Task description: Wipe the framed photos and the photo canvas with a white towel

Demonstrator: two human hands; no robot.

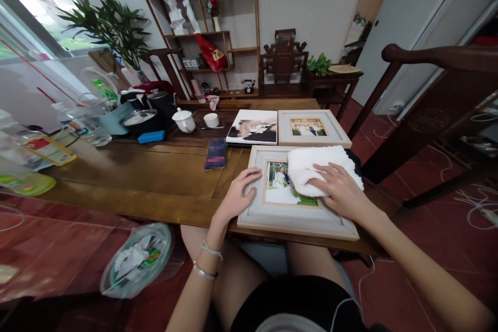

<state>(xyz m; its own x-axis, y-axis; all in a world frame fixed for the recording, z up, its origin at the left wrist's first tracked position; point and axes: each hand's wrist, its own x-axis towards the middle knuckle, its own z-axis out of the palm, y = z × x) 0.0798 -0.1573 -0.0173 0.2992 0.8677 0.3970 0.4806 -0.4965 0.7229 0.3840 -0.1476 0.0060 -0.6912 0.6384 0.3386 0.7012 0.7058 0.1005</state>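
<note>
A framed photo (254,212) in a pale, wide frame lies flat on the wooden table in front of me, partly over its front edge. My left hand (240,192) rests on the frame's left border, fingers stretched out. Under my right hand (335,187) is a white cloth (317,158), bunched over the right part of the picture. The thumb and fingers of that hand press into the cloth's folds. The cloth hides the upper right of the photo.
Behind lie a second framed photo (338,127) and a photo album (252,135). A phone (216,154) is left of them. Further left stand a white teapot (183,120), a cup (211,120), a blue sponge (151,137) and several bottles. A lined trash bin (167,249) stands on the floor.
</note>
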